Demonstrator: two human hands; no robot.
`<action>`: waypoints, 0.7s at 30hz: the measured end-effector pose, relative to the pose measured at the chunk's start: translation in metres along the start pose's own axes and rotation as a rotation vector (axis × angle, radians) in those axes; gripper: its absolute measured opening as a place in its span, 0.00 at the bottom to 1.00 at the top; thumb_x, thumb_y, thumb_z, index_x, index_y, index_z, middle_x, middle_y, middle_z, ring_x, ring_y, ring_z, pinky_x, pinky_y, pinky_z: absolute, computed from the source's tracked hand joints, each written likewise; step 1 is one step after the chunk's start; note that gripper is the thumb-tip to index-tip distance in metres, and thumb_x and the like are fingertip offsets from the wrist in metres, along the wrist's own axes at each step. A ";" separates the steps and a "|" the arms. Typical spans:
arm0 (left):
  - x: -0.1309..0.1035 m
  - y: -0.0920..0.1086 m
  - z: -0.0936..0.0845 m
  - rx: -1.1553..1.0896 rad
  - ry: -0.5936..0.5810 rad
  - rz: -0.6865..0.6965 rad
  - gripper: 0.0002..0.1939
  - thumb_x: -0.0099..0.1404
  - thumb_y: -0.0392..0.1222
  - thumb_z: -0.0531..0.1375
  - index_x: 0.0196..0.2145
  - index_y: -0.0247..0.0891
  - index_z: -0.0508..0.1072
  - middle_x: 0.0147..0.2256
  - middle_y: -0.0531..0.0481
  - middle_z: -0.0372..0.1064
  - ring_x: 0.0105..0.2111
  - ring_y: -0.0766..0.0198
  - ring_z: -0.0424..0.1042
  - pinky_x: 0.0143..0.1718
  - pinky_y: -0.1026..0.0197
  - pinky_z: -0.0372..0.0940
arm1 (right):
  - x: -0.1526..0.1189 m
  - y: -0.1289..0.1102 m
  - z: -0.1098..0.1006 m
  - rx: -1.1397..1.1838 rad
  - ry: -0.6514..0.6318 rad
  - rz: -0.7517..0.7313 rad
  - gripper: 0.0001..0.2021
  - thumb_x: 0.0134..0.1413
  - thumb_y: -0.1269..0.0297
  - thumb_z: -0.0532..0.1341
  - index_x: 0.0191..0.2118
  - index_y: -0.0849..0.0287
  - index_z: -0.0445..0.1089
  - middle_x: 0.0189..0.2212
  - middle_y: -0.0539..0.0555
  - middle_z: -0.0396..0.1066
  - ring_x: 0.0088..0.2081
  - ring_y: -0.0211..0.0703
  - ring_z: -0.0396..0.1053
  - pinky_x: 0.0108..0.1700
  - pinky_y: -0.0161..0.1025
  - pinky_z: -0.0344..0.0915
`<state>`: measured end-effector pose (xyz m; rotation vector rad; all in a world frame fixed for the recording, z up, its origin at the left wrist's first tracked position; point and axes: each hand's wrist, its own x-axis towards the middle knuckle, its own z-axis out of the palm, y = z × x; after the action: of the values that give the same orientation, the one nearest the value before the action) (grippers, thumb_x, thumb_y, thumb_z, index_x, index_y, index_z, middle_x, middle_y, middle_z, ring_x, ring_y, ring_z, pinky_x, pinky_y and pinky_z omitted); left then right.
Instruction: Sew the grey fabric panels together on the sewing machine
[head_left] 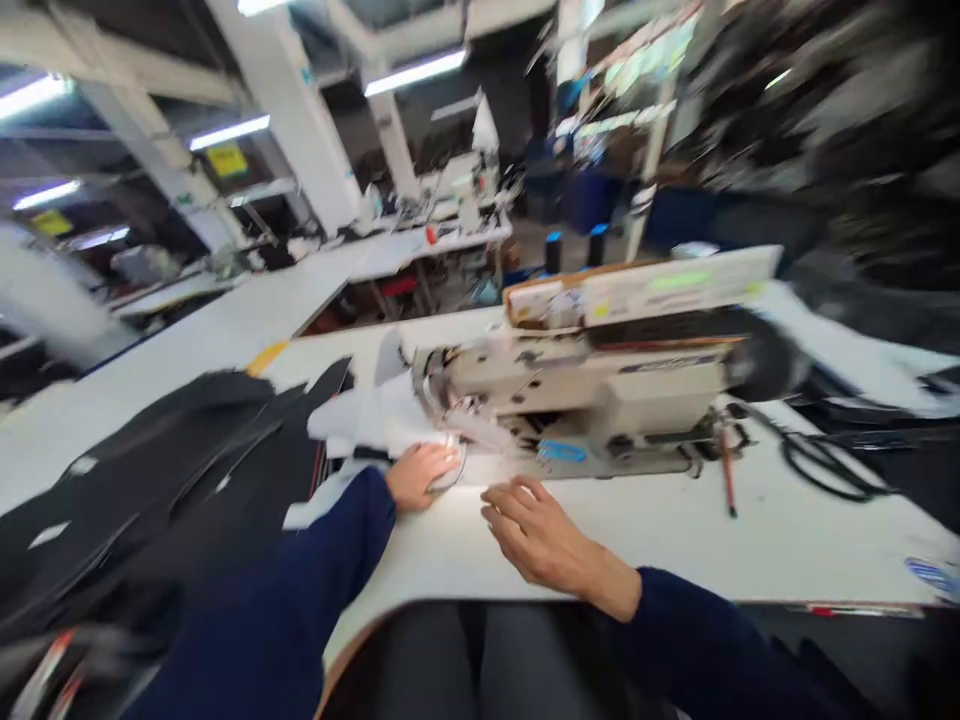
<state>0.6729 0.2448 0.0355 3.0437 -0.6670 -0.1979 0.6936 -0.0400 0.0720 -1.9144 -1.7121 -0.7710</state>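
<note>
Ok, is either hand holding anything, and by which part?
Left hand rests at the white material's near edge; whether its grip is closed can't be told. Right hand shows nothing held.

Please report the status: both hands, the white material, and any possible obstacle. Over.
Left hand on white material, by the sewing machine. Right hand apart, nothing visible in grasp. Blue item at the machine, possibly in the way.
</note>
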 end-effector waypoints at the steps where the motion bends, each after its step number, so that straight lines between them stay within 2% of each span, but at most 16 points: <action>1: -0.001 -0.006 0.001 -0.003 0.006 0.005 0.33 0.55 0.44 0.58 0.59 0.39 0.62 0.63 0.43 0.55 0.59 0.49 0.56 0.58 0.46 0.53 | -0.002 -0.005 0.022 0.035 -0.066 0.006 0.12 0.58 0.76 0.51 0.46 0.64 0.65 0.44 0.63 0.70 0.45 0.49 0.67 0.49 0.50 0.63; 3: -0.002 -0.021 0.005 0.000 0.030 0.023 0.32 0.56 0.44 0.57 0.59 0.39 0.62 0.63 0.44 0.55 0.59 0.50 0.55 0.57 0.47 0.52 | -0.003 -0.003 0.063 0.081 -0.161 0.066 0.11 0.59 0.75 0.51 0.46 0.66 0.66 0.44 0.65 0.69 0.45 0.52 0.66 0.47 0.50 0.65; 6: -0.005 -0.033 0.009 0.021 0.056 0.032 0.33 0.55 0.44 0.58 0.59 0.38 0.61 0.63 0.43 0.55 0.58 0.50 0.54 0.55 0.47 0.53 | 0.002 0.017 0.113 0.111 -0.235 0.159 0.12 0.59 0.74 0.50 0.46 0.67 0.66 0.46 0.68 0.67 0.48 0.55 0.66 0.46 0.51 0.68; 10: -0.007 -0.036 0.011 0.033 0.093 0.048 0.33 0.56 0.45 0.57 0.59 0.36 0.61 0.63 0.41 0.54 0.59 0.49 0.53 0.53 0.46 0.52 | 0.015 0.046 0.152 0.080 -0.221 0.122 0.16 0.60 0.74 0.49 0.51 0.71 0.64 0.50 0.70 0.65 0.55 0.58 0.62 0.52 0.54 0.66; 15: -0.006 -0.047 0.016 0.006 0.063 0.096 0.33 0.58 0.48 0.56 0.60 0.34 0.60 0.62 0.41 0.55 0.60 0.48 0.50 0.53 0.43 0.51 | 0.025 0.057 0.171 0.074 -0.305 0.068 0.16 0.61 0.72 0.51 0.51 0.73 0.66 0.46 0.69 0.68 0.55 0.57 0.62 0.56 0.54 0.63; 19: -0.004 -0.052 0.017 -0.021 0.048 0.111 0.34 0.56 0.48 0.56 0.59 0.33 0.60 0.62 0.40 0.55 0.59 0.45 0.50 0.52 0.41 0.51 | 0.022 0.060 0.163 0.097 -0.307 0.067 0.12 0.62 0.70 0.51 0.46 0.68 0.69 0.43 0.65 0.70 0.51 0.54 0.65 0.57 0.54 0.60; 21: -0.003 -0.053 0.018 -0.032 0.039 0.107 0.34 0.56 0.47 0.57 0.59 0.33 0.60 0.62 0.39 0.56 0.59 0.44 0.50 0.52 0.40 0.50 | 0.015 0.069 0.154 0.092 -0.260 0.145 0.10 0.64 0.68 0.52 0.42 0.63 0.70 0.39 0.61 0.71 0.46 0.51 0.68 0.57 0.53 0.60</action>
<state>0.6899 0.2943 0.0158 2.9626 -0.8129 -0.1451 0.7790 0.0651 -0.0294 -2.1207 -1.6969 -0.3968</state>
